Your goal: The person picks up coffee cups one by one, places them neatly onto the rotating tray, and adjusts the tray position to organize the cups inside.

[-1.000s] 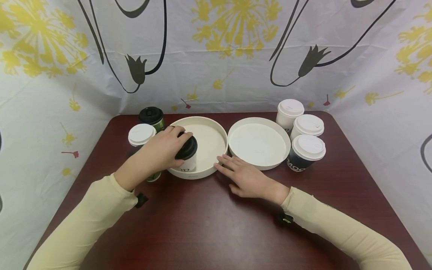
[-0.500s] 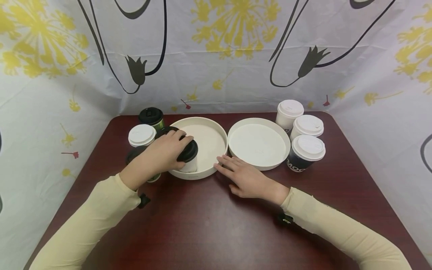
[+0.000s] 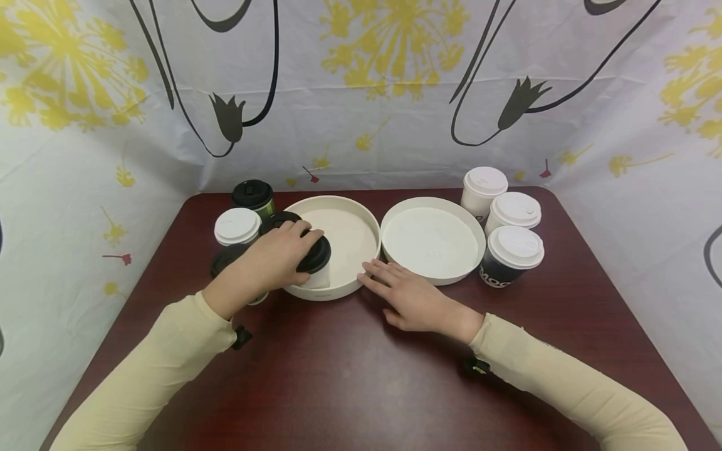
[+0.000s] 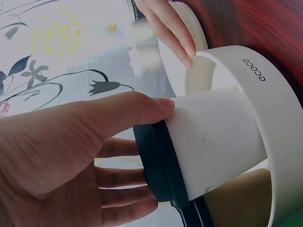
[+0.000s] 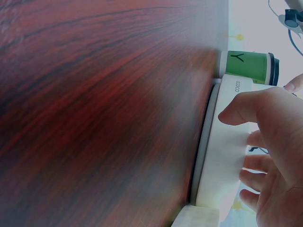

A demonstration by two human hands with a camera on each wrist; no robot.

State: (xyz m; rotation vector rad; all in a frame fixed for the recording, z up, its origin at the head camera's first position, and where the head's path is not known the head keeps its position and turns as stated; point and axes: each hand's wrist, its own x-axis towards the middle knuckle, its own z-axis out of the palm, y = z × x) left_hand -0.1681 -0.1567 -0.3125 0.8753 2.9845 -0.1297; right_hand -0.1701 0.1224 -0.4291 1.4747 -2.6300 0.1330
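Note:
My left hand (image 3: 271, 257) grips a white paper coffee cup (image 4: 213, 142) with a black lid (image 3: 317, 252) from above, thumb on its side and fingers around the lid. The cup stands within the left round cream tray (image 3: 350, 235), near its front left. Behind the hand, partly hidden, shows a second black-lidded cup (image 3: 280, 219); its brown side is seen in the left wrist view. My right hand (image 3: 417, 299) rests its extended fingertips at the same tray's right front rim, holding nothing. The right wrist view shows the tray's outer wall (image 5: 225, 156) beside that hand.
A second round tray (image 3: 433, 241) stands against the first. Three white-lidded cups (image 3: 514, 245) line its right side. Left of the trays are a black-lidded green cup (image 3: 252, 195), a white-lidded cup (image 3: 237, 227) and another black-lidded cup (image 3: 225, 258), half hidden by the left arm.
My left hand and the gripped cup have shifted slightly right and toward the front, and the cup's printed letters have turned out of sight. More of the black lid behind shows. The right hand stays still.

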